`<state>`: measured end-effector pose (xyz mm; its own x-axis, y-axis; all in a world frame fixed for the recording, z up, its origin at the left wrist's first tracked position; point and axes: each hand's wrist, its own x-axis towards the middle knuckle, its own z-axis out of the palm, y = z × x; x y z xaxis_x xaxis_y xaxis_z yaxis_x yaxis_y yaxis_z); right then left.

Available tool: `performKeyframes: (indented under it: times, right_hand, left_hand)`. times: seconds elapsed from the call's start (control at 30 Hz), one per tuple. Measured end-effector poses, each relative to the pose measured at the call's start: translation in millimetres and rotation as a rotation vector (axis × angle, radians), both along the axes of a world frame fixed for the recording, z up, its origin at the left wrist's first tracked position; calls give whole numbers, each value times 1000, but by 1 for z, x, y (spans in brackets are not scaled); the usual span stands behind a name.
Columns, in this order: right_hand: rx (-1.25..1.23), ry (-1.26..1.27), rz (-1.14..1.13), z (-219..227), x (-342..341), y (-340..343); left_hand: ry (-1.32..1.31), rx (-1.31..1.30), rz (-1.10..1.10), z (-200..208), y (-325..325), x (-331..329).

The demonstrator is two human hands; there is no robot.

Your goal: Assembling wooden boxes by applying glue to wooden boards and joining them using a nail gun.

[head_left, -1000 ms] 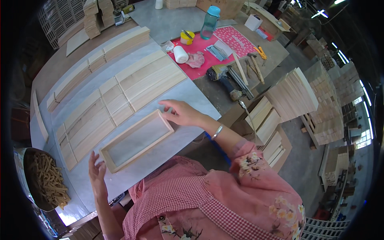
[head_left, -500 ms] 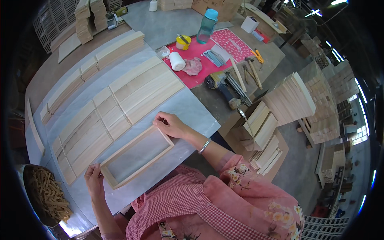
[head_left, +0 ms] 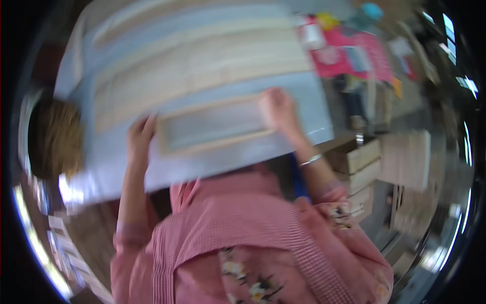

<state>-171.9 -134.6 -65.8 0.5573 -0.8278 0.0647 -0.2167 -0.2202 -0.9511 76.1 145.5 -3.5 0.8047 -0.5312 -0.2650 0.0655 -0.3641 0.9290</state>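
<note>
A shallow rectangular wooden frame (head_left: 217,143) lies on the pale table top (head_left: 202,169) in front of me, long sides running left to right. At its left end, the fingers of my left hand (head_left: 140,134) are closed at the short side. My right hand (head_left: 279,109), with a silver bangle at the wrist, is closed round the far right corner. Motion smears the picture, so exact fingertip contact is hard to see. Just beyond the frame, rows of light wooden boards (head_left: 202,63) lie side by side.
A dark round container (head_left: 34,134) of thin wood strips (head_left: 61,134) stands at the left edge. To the right are a pink mat (head_left: 331,63), a white bottle (head_left: 313,36), a blue-capped bottle (head_left: 372,11), a dark power tool (head_left: 354,101) and stacked boards (head_left: 405,159).
My view has swung, so the table now sits more level and higher in the picture, and it is blurred. Both hands remain at the wooden frame's ends.
</note>
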Motion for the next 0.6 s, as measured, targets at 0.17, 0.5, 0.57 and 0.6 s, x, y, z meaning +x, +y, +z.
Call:
performKeyframes:
  times: [0.17,0.5,0.57,0.6]
  right_hand:
    - [40,45,136,46,-51,21]
    - [199,270,321,59,-83,38]
    - [242,241,274,58,-82,36]
    - [224,248,252,60,-81,35]
  left_hand:
    - [-109,-80,43,-4,53,-29]
    - [193,-48,-37,8,72,-59]
    - [189,-53,-33,8,66,-57]
    - [195,-72,-52,7,66,-56]
